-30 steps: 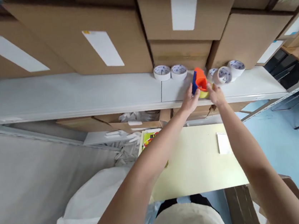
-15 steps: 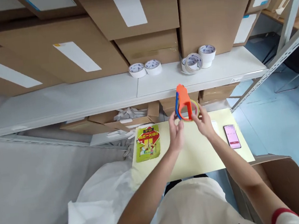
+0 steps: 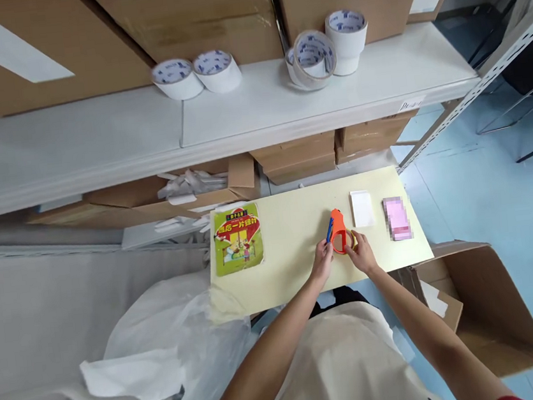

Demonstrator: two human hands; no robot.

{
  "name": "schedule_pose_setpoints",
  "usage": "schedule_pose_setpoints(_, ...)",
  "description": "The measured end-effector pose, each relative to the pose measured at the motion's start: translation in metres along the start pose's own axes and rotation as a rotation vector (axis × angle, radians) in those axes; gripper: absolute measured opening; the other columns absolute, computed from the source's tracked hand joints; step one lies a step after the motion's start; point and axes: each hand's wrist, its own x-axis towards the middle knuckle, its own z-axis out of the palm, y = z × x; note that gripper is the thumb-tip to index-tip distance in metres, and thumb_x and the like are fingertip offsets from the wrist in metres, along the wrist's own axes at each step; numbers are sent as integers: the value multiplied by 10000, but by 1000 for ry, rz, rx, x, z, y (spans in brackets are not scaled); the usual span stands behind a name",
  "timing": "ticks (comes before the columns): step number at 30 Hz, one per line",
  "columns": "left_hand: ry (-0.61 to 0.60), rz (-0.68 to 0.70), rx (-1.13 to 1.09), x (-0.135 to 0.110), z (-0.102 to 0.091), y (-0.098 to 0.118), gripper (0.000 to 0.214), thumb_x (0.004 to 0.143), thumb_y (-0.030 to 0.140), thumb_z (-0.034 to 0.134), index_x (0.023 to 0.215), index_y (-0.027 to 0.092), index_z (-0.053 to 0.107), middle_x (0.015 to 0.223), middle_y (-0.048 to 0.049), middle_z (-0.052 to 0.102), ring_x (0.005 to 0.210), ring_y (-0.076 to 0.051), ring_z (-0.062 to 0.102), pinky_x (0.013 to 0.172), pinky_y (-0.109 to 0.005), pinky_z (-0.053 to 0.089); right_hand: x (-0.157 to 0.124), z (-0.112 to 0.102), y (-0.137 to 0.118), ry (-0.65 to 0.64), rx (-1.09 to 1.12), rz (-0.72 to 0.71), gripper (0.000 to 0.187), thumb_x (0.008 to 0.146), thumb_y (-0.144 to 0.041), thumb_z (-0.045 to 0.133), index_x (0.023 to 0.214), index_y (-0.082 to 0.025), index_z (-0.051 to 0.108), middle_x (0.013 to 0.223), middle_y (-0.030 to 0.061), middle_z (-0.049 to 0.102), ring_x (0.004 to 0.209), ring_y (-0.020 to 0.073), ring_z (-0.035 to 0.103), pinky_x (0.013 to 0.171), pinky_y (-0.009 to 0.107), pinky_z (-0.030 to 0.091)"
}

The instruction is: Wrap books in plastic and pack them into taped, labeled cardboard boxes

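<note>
An orange tape dispenser [image 3: 337, 221] with a blue side part and a yellowish ring is held over the pale yellow tabletop [image 3: 293, 267]. My left hand [image 3: 322, 261] grips its left side by the blue part. On the other side, my right hand [image 3: 362, 255] has its fingers closed on the ring. To the left lies a green and red picture book [image 3: 238, 238]. A small white pad or card [image 3: 362, 208] is right of the dispenser, and a phone with a pink screen [image 3: 397, 218] lies beyond it.
Rolls of tape [image 3: 217, 72] stand on the grey shelf [image 3: 257, 114] in front of cardboard boxes [image 3: 197, 15]. An open carton [image 3: 494, 302] is on the floor at right. Clear plastic bags [image 3: 165, 327] bulge at the left end of the table.
Both hands have come lower and closer to me with the tape dispenser. My view has tilted down, and the white pad, mostly covered before, now shows fully.
</note>
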Motion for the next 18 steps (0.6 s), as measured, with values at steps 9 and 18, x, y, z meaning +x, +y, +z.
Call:
schedule_pose_setpoints(9,-62,-83,23,16,9,-2,629,899,623,450,1427,289,378,1588,-111,315,1424,-267,363,1056,-431,417,16,4,23,23,16,62,642,848,-380,561,1433,-162,411,1247,182,534,934,251,640,825,449,558)
schedule_pose_setpoints(18,-128,-173,9,12,3,-22,697,881,675,420,1461,294,349,1577,-125,340,1401,-288,408,1088,-478,363,11,-4,27,-62,97,145,818,835,-551,537,1504,-146,299,1184,156,587,860,224,626,840,459,544)
